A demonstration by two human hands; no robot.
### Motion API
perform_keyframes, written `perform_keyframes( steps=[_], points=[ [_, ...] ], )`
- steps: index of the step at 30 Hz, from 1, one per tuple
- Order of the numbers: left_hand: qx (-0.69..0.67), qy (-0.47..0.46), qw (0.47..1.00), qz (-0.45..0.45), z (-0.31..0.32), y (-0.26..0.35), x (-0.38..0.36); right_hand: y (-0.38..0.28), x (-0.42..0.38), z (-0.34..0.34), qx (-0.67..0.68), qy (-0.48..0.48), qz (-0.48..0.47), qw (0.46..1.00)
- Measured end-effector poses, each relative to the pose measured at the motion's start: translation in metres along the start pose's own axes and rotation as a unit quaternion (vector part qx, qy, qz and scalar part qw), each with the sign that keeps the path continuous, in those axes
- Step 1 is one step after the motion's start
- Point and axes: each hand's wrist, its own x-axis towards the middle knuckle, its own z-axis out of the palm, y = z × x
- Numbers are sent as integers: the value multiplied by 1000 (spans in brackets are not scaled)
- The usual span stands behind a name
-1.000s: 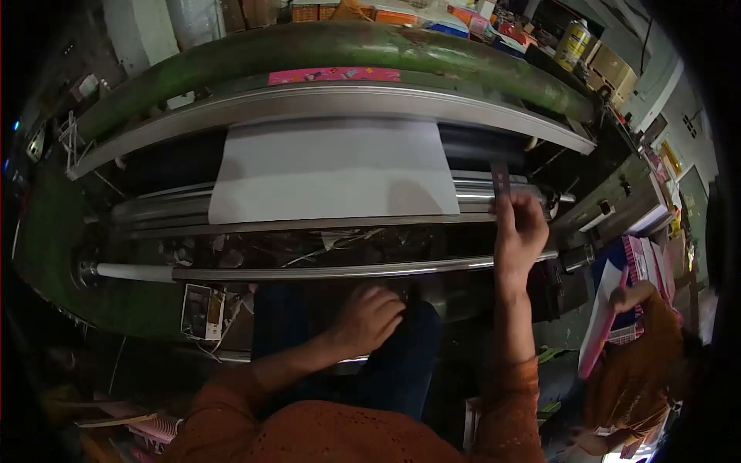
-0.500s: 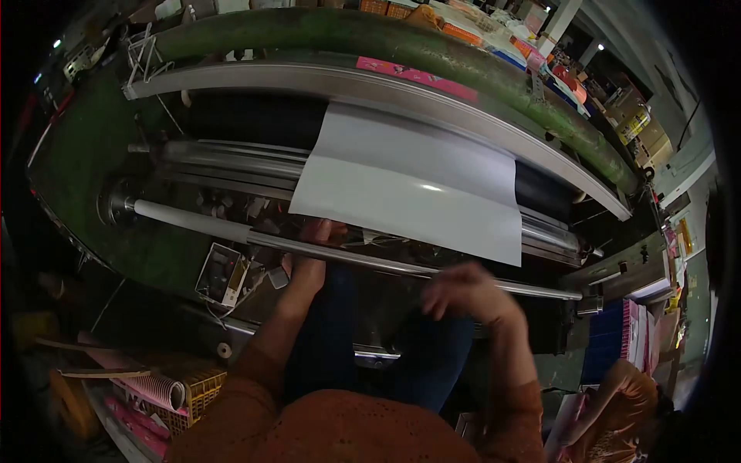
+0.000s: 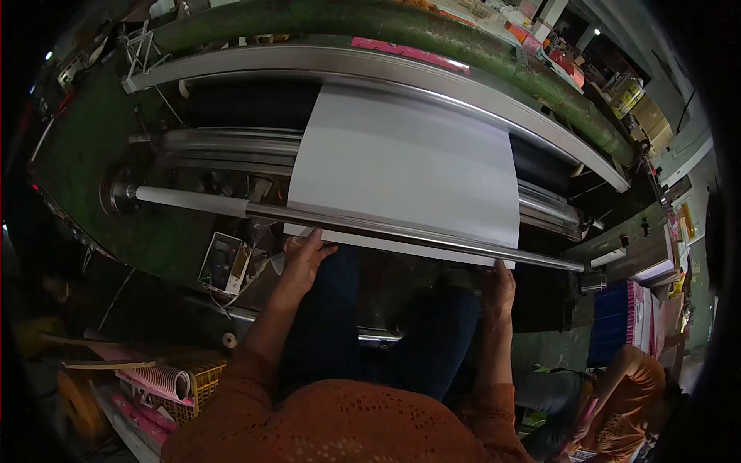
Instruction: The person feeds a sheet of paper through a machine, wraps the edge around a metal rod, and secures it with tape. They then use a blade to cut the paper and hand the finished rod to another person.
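Note:
A wide white sheet (image 3: 401, 170) comes down from the machine and passes behind a long metal bar (image 3: 432, 235). Its lower edge shows as a narrow strip on my side of the bar. Near the left end of that edge, my left hand (image 3: 302, 262) holds the sheet, some fingers hidden behind it. At the lower right corner, my right hand (image 3: 500, 289) pinches the sheet, thumb upward. The left part of the bar carries a pale sleeve (image 3: 193, 201).
A green roller (image 3: 332, 23) and a metal beam (image 3: 255, 60) span the back of the machine. An open box (image 3: 222, 264) sits left of my left hand. A yellow basket (image 3: 202, 386) stands lower left. Another person (image 3: 629, 401) is at the lower right.
The sheet's lower edge has come down past the metal bar toward me. My right hand has moved down and right to the sheet's corner, and my left hand now meets its left end.

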Motion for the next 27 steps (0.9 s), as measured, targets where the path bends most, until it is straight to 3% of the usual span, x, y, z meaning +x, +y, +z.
perform_keyframes(
  steps=[3,8,9,10,12,13,14,15,17,18,22,23,24,26,27],
  points=[
    [71,60,996,5,14,14,-17,-1,-2,-20,-24,-23,11,999],
    [110,69,991,-3,35,47,-44,-45,-43,5,-66,1,2,998],
    [106,74,992,-4,42,54,-49,-50,-46,-9,-149,-19,-13,989],
    [106,74,992,-5,47,59,-53,-54,-58,3,-149,-17,-13,989],
    [98,90,991,-6,57,66,-58,-73,-99,48,-312,-1,-306,900],
    [99,91,991,-10,60,68,-59,-84,-108,53,-464,-2,-393,794],
    [91,92,992,2,63,70,-58,-92,-116,56,-598,-5,-462,654],
    [85,92,992,13,65,72,-58,-95,-122,65,-660,-23,-444,605],
    [73,84,994,5,65,76,-55,-97,-101,62,-669,-74,-516,530],
    [57,79,995,6,66,77,-55,-107,-98,79,-649,-64,-509,562],
    [49,38,997,41,76,84,-61,-130,-52,118,-662,-122,-502,543],
    [304,-21,930,205,85,81,-59,-129,-38,123,-671,-135,-500,531],
    [529,-78,771,347,95,76,-54,-126,-25,127,-686,-148,-482,525],
    [625,-141,619,454,112,59,-33,-119,-10,132,-699,-168,-454,526],
    [625,-140,620,454,114,46,-21,-115,-5,132,-714,-182,-425,527]
  ],
)
